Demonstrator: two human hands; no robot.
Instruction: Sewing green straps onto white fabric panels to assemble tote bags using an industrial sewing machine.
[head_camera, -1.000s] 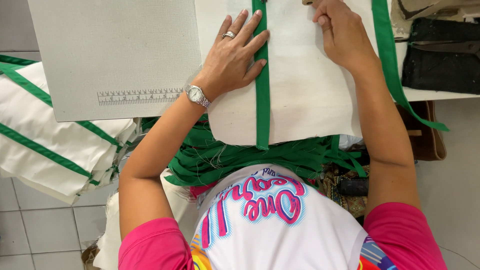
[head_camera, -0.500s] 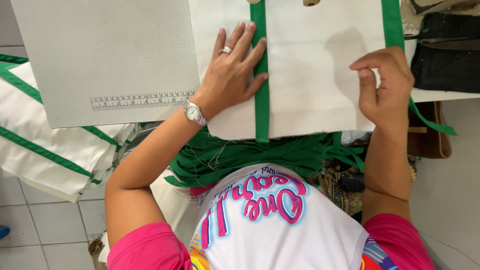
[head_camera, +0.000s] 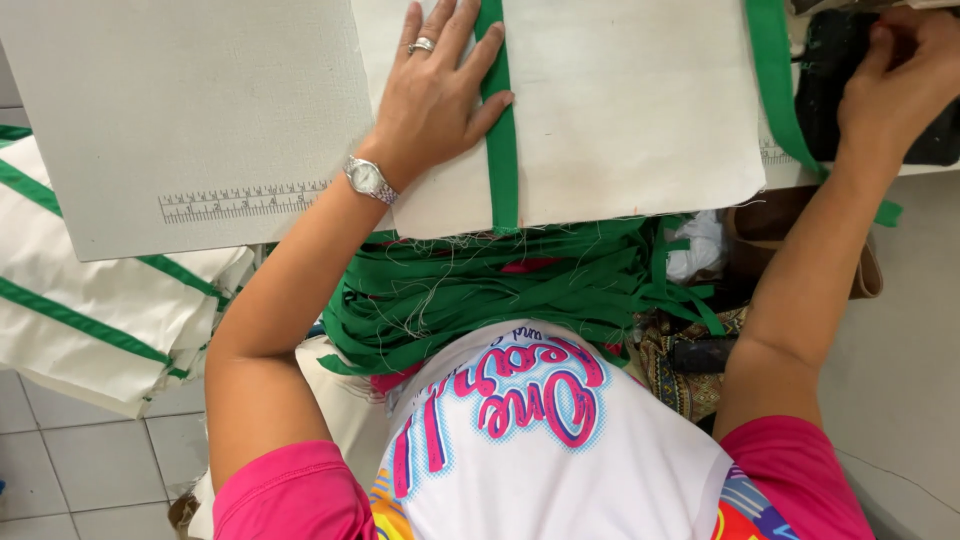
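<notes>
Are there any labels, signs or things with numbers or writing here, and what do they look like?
Printed ruler strip: on the grey table, beside the left hand; a thin white scale with tick marks.
Shirt lettering: on the person's white shirt, bottom centre; curly pink letters with blue edges.
No packages or screens.

Pale floor tiles (head_camera: 80, 470), grey table (head_camera: 180, 110)

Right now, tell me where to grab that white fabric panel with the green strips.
Probably take the white fabric panel by its near edge, right of the centre green strip, coming from the person's side. That edge overhangs the table, so fingers can get under it. The left hand lies flat on the panel's left part; the right hand is at a dark object.
</notes>
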